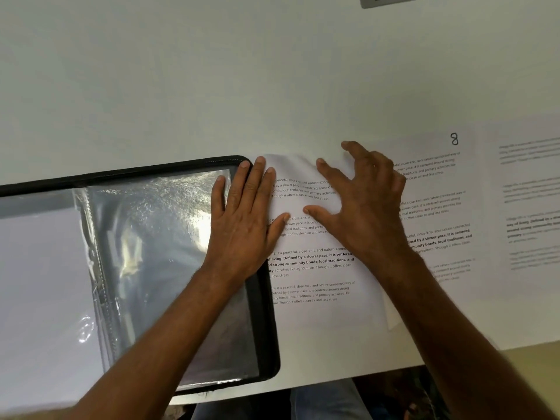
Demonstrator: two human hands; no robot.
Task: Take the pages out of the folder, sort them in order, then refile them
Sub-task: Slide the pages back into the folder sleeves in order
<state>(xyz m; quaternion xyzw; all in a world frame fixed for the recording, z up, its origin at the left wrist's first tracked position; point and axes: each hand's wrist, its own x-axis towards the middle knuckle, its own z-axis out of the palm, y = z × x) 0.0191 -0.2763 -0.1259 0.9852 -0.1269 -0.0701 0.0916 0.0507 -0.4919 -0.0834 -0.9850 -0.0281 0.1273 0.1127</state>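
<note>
A black folder (266,313) lies open at the left, its clear plastic sleeves (157,237) shiny and crinkled. A printed page (315,268) sticks out past the folder's right edge onto the table. My left hand (245,219) lies flat with straight fingers across the sleeve's right edge and the page. My right hand (363,207) presses spread, slightly bent fingers on the same page, whose top edge bulges up between the two hands. To the right lies a page marked 8 (445,183), partly under my right hand. Another printed page (530,207) sits at the far right.
The white table (212,86) stretches far behind the folder. A grey flat object (391,0) shows at the top edge. The table's near edge runs along the bottom right, with my legs below it.
</note>
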